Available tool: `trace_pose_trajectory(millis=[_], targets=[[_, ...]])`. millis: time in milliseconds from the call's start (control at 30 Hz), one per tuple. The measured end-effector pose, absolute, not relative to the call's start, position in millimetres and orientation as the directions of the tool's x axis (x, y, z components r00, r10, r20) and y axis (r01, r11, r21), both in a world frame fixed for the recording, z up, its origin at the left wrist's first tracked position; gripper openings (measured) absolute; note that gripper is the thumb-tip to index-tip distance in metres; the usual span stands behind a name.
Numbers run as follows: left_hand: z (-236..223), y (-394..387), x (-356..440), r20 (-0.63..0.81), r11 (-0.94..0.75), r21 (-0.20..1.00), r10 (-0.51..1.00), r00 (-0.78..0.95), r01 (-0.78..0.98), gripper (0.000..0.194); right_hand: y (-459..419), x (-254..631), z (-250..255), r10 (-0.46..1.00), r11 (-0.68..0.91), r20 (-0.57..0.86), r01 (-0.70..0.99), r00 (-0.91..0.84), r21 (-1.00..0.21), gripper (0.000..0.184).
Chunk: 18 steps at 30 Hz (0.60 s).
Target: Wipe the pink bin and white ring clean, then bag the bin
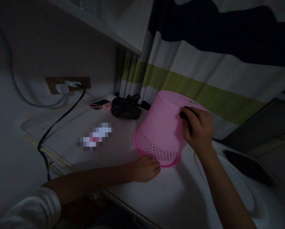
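Basket (165,127) inverted; R hand (201,127) pinches blk item (184,115) against it, L hand (146,168) grip can't tell; uneven push may tip it.

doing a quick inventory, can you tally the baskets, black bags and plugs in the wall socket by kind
pink basket: 1
black bag: 1
white plugs: 2
total: 4

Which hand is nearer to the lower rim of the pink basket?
Left. The left hand is at the lower rim; the right hand is higher, beside the pink basket's upper part, with a small black object in its fingers.
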<state>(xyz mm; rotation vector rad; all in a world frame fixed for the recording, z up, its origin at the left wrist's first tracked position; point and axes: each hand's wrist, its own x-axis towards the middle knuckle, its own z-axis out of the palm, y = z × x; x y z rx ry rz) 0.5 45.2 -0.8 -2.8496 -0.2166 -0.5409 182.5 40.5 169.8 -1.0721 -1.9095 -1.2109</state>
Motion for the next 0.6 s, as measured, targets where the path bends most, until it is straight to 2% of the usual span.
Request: trace_pose_trajectory(millis=[233,400,500,600], targets=[[-11.5,37.5,29.8,0.387,-0.930,-0.233,0.181,0.904,0.286,0.007,43.7,182.9,164.5,0.274,0.260,0.836,0.874,-0.475,0.411,0.048],[-10.9,39.8,29.2,0.389,-0.934,-0.239,0.158,0.908,0.265,0.006,40.7,184.5,142.3,0.207,0.278,0.835,0.849,-0.510,0.450,0.053],[-12.0,41.8,31.6,0.385,-0.946,-0.197,0.165,0.908,0.256,0.010,29.3,184.0,108.3,0.295,0.341,0.722,0.775,-0.626,0.533,0.045],[-14.6,44.9,37.6,0.419,-0.959,-0.020,0.250,0.873,0.284,0.019,16.8,182.2,68.7,0.363,0.463,0.498,0.616,-0.788,0.638,0.035]])
